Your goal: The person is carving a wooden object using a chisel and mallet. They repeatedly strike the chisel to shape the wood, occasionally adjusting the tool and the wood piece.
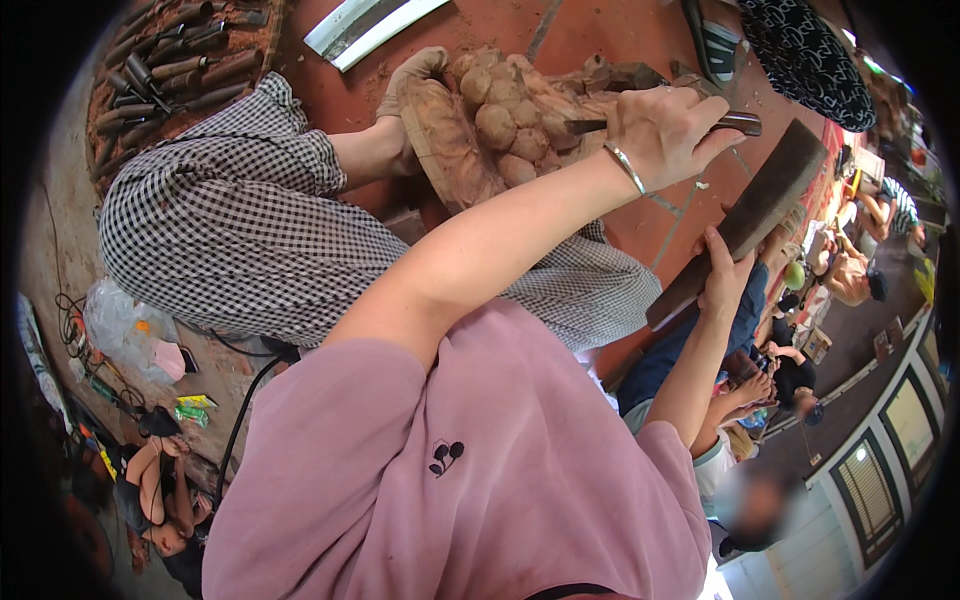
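Observation:
My left hand (pixel 665 130), with a silver bangle at the wrist, is wrapped round a chisel (pixel 738 122). The chisel's dark handle end sticks out to the right, and its blade lies leftward against or close over a brown wood carving (pixel 500 112) with a cluster of rounded lumps; contact cannot be made out. Lower on the right, my right hand (pixel 722 272) is closed on a long, dark, flat wooden mallet (pixel 770 190), held slanting up and right, apart from the chisel. My foot (pixel 415 78) rests beside the carving's left edge.
A tray at upper left holds several chisels (pixel 185 65) among wood chips. A metal strip (pixel 370 28) lies on the red tiled floor (pixel 590 28). Someone's sandaled foot (pixel 718 50) stands beyond. A plastic bag (pixel 125 325) and cables are at left; several people sit at right.

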A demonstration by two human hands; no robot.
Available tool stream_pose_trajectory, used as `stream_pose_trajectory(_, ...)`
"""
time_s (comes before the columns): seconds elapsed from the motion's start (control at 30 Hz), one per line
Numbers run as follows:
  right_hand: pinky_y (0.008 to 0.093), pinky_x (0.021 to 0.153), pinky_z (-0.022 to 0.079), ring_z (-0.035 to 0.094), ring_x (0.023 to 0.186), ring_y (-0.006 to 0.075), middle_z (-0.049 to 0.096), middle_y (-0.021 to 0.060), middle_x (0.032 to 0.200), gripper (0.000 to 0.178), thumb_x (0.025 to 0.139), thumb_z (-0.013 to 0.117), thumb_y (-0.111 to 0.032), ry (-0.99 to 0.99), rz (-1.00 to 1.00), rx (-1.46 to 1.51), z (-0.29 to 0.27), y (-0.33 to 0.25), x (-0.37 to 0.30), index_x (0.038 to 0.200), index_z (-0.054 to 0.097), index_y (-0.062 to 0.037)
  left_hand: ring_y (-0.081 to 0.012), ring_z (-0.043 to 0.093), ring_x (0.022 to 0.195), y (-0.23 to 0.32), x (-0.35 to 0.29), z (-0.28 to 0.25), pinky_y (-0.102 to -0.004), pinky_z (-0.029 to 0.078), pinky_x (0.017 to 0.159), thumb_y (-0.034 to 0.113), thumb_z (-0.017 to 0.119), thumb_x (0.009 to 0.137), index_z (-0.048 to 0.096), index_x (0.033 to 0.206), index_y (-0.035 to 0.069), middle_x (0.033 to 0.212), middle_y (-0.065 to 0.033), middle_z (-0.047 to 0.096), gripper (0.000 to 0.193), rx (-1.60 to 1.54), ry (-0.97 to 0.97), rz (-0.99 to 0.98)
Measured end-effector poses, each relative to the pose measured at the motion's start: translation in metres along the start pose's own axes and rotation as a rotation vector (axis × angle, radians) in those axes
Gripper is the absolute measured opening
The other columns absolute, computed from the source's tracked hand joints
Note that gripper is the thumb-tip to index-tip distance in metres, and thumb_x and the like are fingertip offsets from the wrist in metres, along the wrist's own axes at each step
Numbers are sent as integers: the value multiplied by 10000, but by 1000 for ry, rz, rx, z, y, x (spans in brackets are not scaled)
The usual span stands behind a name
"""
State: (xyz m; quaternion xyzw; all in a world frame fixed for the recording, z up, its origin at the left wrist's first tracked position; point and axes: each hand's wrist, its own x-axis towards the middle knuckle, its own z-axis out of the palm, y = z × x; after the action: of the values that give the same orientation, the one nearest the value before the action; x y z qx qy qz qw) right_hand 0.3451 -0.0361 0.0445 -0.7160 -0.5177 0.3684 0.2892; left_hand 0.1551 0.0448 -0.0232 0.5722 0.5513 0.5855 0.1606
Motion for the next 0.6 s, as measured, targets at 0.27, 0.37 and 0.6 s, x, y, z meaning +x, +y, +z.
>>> stream_pose_trajectory(0.27,246,595,454,564,658,115,586,37,841,420,854,682,-44,14,-82,23,4,1,-5,1242,539,31,-195,639,558,1,-3,-3,-318,477,464,465,699,830,701,908,156,620,-15,613,320,-34,4,24)
stream_pose_trajectory(0.37,251,609,458,565,664,113,587,35,842,428,856,683,-39,23,-109,-119,2,-1,-7,1252,536,28,-197,638,555,3,-4,-9,-316,480,468,462,706,825,701,910,152,622,-16,613,322,-53,7,39)
stream_pose_trajectory(0.6,257,636,470,568,671,113,590,36,839,440,858,683,-36,81,-110,-85,2,5,-14,1263,523,33,-196,638,548,3,-5,-16,-309,485,474,441,736,804,698,907,132,623,-17,608,328,-104,33,99)
